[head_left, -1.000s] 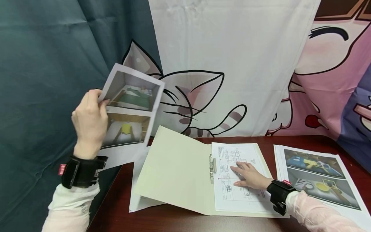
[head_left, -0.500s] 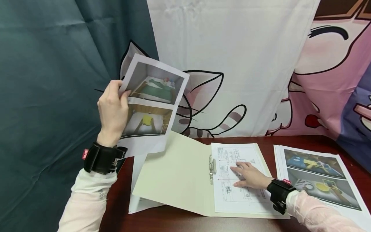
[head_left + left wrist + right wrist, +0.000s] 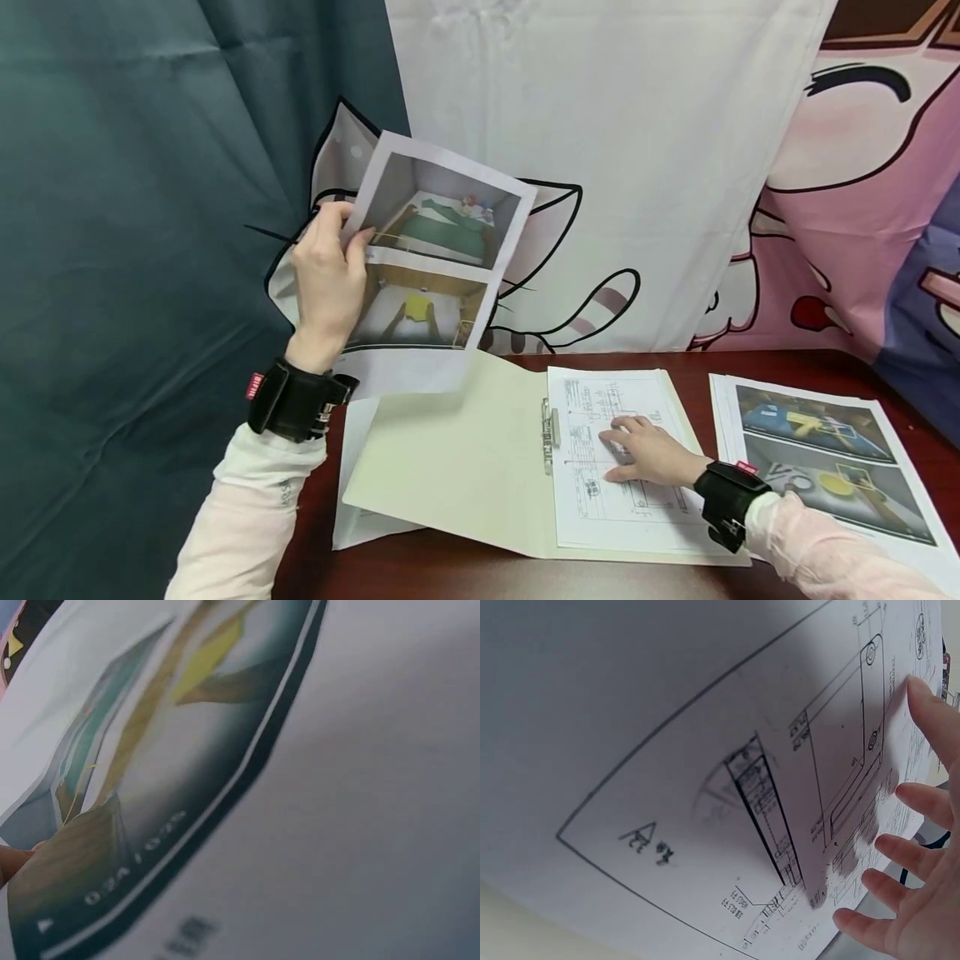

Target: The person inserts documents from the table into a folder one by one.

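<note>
Photo sheet [image 3: 441, 265]: edge pinched in left fingers [image 3: 326, 227]. Drawing [image 3: 588, 467]: under right fingers [image 3: 636, 428].

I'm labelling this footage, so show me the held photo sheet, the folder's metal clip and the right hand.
held photo sheet [image 3: 435, 265]: head view, on the white strip between its two printed pictures
metal clip [image 3: 553, 430]: head view, on its middle
right hand [image 3: 651, 452]: head view, on its back

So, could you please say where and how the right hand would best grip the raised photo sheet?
Probably at the right edge of the raised photo sheet, with the right hand coming from the right, pinching the margin: the sheet is thin, that edge looks free, and the left hand pinches the opposite edge.
</note>
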A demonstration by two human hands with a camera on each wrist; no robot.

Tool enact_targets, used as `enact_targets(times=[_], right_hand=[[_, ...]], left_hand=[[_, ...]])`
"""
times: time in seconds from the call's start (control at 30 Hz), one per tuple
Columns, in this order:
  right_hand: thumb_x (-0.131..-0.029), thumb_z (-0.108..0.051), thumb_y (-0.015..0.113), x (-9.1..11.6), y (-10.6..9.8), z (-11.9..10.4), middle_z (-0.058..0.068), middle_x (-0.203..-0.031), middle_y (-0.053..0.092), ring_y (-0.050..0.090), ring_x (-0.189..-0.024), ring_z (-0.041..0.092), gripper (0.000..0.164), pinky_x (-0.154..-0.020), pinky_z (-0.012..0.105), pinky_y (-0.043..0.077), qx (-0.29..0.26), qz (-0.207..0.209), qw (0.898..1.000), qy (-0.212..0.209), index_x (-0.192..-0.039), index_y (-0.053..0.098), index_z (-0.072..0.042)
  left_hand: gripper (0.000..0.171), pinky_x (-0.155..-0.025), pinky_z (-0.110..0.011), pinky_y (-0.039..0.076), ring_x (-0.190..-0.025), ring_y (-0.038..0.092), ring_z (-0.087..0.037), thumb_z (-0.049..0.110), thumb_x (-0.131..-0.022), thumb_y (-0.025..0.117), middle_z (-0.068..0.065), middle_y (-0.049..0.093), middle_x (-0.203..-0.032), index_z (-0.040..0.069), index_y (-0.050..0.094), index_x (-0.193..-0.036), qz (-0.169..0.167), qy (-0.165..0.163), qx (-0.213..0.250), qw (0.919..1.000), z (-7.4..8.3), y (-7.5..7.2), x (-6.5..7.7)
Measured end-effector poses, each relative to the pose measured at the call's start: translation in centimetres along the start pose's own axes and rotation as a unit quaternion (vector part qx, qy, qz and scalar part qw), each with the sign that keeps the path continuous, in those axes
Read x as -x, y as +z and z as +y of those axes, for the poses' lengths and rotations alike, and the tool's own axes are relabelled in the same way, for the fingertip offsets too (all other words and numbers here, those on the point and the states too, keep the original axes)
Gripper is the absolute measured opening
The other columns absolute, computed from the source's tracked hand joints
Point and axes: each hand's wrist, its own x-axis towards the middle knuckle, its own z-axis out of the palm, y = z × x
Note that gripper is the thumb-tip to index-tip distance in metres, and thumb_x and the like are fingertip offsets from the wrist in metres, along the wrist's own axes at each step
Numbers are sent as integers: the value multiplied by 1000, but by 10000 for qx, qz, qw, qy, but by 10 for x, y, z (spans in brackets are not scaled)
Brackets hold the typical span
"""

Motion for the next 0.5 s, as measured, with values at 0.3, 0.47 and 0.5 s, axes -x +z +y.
enact_targets(times=[0.3, 0.47, 0.5], right_hand=[[-77, -45, 77, 0, -5, 0, 19, -127, 57, 55, -115, 41, 61, -92, 57, 48, -140, 153, 9997, -126, -124, 63, -8], [-78, -41, 77, 1, -7, -1, 19, -127, 57, 55, -115, 41, 60, -94, 56, 48, -294, 165, 9994, -116, -123, 63, -6], [-78, -41, 77, 2, -7, -1, 20, -127, 57, 55, -115, 41, 60, -94, 55, 48, -327, 152, 9993, -101, -123, 63, -6]], left_hand=[[18, -82, -50, 51, -96, 65, -41, 5, -92, 63, -27, 64, -96, -9, 57, -102, -22, -217, 328, 9992, 0, 26, 16], [19, -84, -50, 51, -96, 65, -41, 3, -89, 66, -26, 66, -99, -8, 57, -101, -94, -693, 641, 9955, -2, 49, 30], [20, -84, -50, 51, -96, 65, -40, 4, -88, 67, -26, 67, -99, -8, 58, -101, -130, -849, 710, 9938, -3, 55, 34]])
